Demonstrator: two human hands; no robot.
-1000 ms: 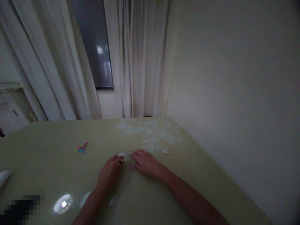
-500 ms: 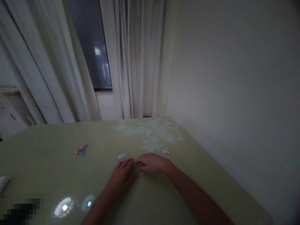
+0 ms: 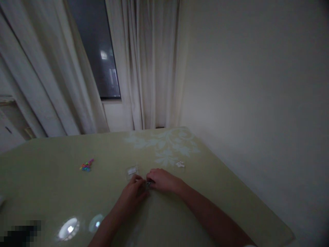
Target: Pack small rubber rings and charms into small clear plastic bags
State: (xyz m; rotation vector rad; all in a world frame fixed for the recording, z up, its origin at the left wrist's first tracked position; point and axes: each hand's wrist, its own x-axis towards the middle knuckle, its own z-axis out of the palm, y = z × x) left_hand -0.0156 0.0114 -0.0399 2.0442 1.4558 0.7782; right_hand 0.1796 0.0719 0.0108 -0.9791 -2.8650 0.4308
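My left hand and my right hand meet low over the middle of the table. Between their fingertips shows a small greyish, shiny item, too small and dim to name. My right fingers are pinched down at it. The left fingers and thumb curl round its other side, so much of it is hidden. Just beyond the left fingers lies a flat clear plastic case with a pale label. Beyond the right wrist sits a little pile of white pieces.
A small heap of brightly coloured pieces lies on the left of the green tabletop. Round light reflections show near the front. The wall runs along the right edge, with curtains behind the table.
My left fingers have lifted and curled more beside the small item. My right hand has shifted slightly left, and the whole view has moved a little.
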